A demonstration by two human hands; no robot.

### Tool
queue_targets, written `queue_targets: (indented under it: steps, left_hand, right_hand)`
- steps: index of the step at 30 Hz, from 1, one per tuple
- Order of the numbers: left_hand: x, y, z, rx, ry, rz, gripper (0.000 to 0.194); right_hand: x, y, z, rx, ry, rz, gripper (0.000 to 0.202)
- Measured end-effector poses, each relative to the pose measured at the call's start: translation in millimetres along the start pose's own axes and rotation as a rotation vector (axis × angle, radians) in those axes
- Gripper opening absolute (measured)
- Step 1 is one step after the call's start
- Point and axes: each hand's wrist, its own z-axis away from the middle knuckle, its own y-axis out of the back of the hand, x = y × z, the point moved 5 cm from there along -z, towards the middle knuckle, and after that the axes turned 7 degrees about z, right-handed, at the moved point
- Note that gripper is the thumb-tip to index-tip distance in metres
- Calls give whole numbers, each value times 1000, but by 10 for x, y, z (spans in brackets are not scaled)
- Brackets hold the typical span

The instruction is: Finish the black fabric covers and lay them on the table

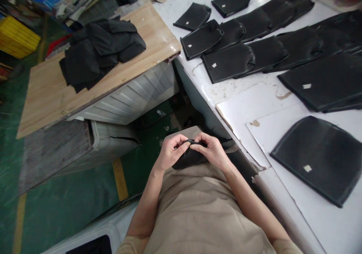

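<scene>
Close to my lap, my left hand (174,151) and my right hand (210,149) meet over a black fabric piece (185,161). Thumbs and fingers of both hands pinch its upper edge, thumb tips almost touching. The rest of the piece hangs below the fingers, partly hidden by them. To the right on the white table (234,92), a single flat black panel (319,156) with a small pale tag lies nearest to me. Beyond it are rows of overlapping black panels (229,61), several with pale tags.
On the left, a wooden board (158,31) rests on a pale crate (135,95) and carries a heap of black fabric pieces (96,50). A lower grey-topped box (56,148) stands on the green floor (70,205). A yellow crate (18,37) is farther left.
</scene>
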Motion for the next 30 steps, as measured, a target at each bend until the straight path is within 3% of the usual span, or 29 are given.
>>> queue_targets:
  steps: [9,15,21,30]
  left_hand:
    - [130,10,18,-144,-75,-168,30]
    - [147,80,45,-83,-71,-110,31]
    - [88,142,50,-95,-55,-40,34]
    - [-94,373,100,68,-44,172,35]
  right_hand:
    - [-110,-62,13,-96,108,42,30]
    - [-18,52,31,-74,99,132,38]
    - [11,105,51,-77,84,120,39]
    - [76,275,102,-152,85,157,32]
